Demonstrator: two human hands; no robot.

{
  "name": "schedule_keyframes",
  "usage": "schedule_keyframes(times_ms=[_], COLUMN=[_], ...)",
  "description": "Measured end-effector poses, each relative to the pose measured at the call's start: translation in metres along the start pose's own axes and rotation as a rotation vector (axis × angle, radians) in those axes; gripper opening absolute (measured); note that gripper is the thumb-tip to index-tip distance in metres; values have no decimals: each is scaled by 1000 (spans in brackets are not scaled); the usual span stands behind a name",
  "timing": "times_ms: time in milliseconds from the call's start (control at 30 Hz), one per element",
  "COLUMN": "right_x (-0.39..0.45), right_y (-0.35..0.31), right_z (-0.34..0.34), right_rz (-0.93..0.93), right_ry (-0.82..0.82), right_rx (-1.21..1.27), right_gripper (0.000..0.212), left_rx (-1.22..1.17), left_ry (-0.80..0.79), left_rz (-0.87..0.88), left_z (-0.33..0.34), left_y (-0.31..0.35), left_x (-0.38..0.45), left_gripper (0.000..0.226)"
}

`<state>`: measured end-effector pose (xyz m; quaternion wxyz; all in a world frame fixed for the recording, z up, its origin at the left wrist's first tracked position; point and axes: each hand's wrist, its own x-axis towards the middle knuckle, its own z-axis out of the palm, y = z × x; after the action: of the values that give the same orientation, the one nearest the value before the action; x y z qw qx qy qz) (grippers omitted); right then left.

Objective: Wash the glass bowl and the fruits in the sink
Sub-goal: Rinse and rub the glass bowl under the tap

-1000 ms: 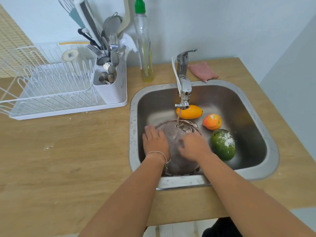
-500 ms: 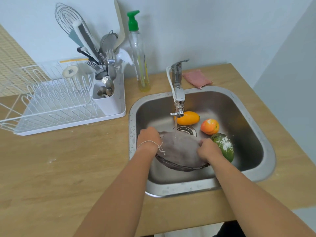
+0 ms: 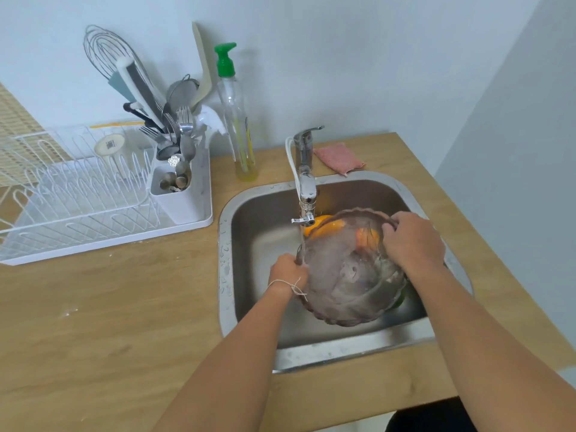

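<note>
1. The glass bowl, smoky and scallop-edged, is tipped up on its side inside the steel sink, held over the basin between both hands.
2. The left hand grips the bowl's left rim with its fingers curled round the edge; a thin white string is tied round that wrist.
3. The right hand holds the upper right rim, fingers hooked over the edge and pinching it.
4. A thin stream of water runs from the faucet down to the bowl's left edge, just beside the left hand.
5. The yellow-orange fruit lies at the back of the basin below the spout, partly hidden behind the bowl.
6. An orange-red fruit shows only as a blur through the glass, near the right hand.
7. A sliver of a green fruit peeks out at the bowl's lower right edge; the rest is covered.
8. On the wooden counter behind the sink stand a clear soap bottle with a green pump and, to the right of the faucet, a pink scrubbing pad.
9. To the left sits a white dish rack with a utensil caddy holding forks, spoons and a whisk.
</note>
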<state>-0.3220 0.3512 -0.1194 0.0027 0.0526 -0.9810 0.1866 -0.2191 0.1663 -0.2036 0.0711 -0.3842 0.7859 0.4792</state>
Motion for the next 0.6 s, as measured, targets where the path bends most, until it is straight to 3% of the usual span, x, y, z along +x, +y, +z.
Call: schedule_keyframes(times_ms=[133,233,300,433,600], right_x=[4,-3,-10,-22,-36], right_y=[1,-2,-6,-10,-25], right_z=[-3,9,22,48,80], right_rz=[-122,-68,18,221,410], right_ry=[158,197,197,171,86], right_rx=[177,363,509,756,927], right_gripper=[22,24,25,29,27], left_rx=[-443,-721,-834,-734,-477], left_ry=[-72,-104,-112,-30,254], left_rz=[-95,-116,-112,-2,131], left_z=[2,-2,-6,-34,-76], left_y=[-10,-5,-5,-6,3], left_x=[6,-4,-7,-9,-25], left_gripper=[33,12,17,28,25])
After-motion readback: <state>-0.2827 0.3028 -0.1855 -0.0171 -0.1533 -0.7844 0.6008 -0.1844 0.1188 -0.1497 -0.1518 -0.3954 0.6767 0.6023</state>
